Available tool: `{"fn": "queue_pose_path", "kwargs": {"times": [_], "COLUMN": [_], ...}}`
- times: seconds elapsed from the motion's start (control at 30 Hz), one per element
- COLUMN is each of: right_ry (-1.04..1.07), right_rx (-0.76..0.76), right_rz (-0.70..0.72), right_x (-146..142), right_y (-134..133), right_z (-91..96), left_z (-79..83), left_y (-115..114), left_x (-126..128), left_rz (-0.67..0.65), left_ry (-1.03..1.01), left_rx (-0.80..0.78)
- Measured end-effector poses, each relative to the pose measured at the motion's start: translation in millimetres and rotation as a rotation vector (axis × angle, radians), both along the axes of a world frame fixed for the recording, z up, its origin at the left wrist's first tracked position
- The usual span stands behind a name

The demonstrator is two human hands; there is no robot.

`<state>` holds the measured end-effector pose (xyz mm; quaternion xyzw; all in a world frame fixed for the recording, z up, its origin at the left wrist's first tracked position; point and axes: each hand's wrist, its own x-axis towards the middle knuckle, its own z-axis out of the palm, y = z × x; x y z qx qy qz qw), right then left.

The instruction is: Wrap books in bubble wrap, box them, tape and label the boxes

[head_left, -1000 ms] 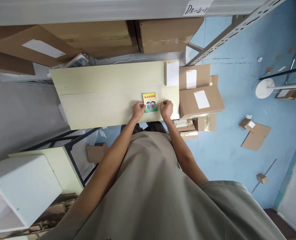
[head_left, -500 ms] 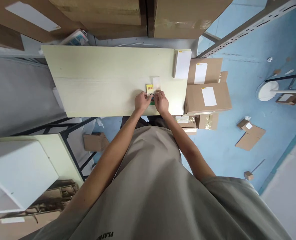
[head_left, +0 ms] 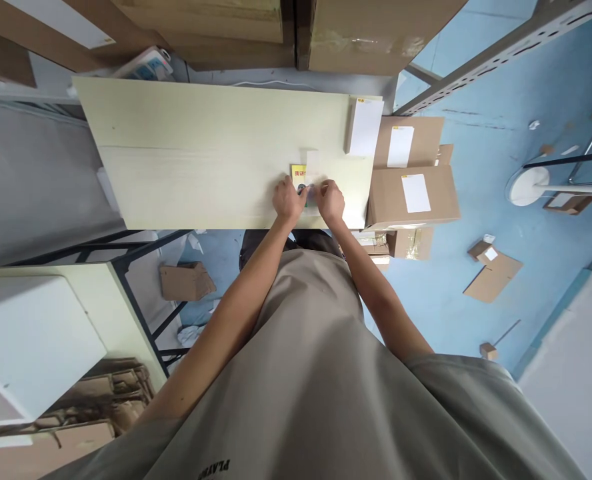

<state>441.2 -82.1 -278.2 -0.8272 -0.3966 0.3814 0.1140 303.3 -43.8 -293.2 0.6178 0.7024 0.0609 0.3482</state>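
A small yellow booklet or card [head_left: 299, 172] with red lettering and a darker, green lower part lies near the table's front edge. Over its right side is a translucent plastic sleeve [head_left: 313, 160], whose pale flap reaches beyond the far edge. My left hand [head_left: 289, 200] is closed at the booklet's lower left, thumb and fingers on it, covering part of the print. To the right, my right hand [head_left: 331, 201] pinches the edge of the plastic, slightly apart from the left fingertips. The exact grip of the right fingertips is small and hard to see.
The pale table [head_left: 201, 153] bears a white stack of labelled cards or a box [head_left: 365, 127] at its far right corner. Cardboard boxes [head_left: 411, 197] stand against the right end. Large cartons [head_left: 361, 40] line the back, beside a metal upright [head_left: 476, 73].
My right hand has moved slightly right, widening the gap between the hands. My left hand has shifted a little right over the booklet, and more red lettering shows. The view has shifted slightly.
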Motion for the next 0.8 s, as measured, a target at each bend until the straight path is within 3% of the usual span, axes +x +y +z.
{"fn": "queue_pose_path", "kwargs": {"times": [0.23,0.33,0.43,0.6,0.7,0.8], "right_ry": [-0.018,-0.01,-0.009,-0.018,-0.064,0.043], "right_rx": [0.001,0.047,0.054,-0.027,0.113,0.277], "right_rz": [-0.008,0.003,0.052,0.29,0.51,0.776], "right_x": [-11,-10,-11,0,17,35], "right_y": [9,10,15,25,37,60], "right_z": [9.8,16.9,26.0,48.6,61.1,63.0], "left_z": [2.7,15.9,32.3,41.8,40.3,41.0], "left_y": [-1,-11,-27,-43,-44,-43], "left_x": [0,-5,-10,-12,-13,-16], "left_rz": [0.126,-0.008,-0.183,-0.117,-0.107,-0.122], "left_ry": [-0.067,-0.251,-0.377,-0.359,-0.372,-0.374], "left_rx": [0.051,0.17,0.179,0.136,0.115,0.096]}}
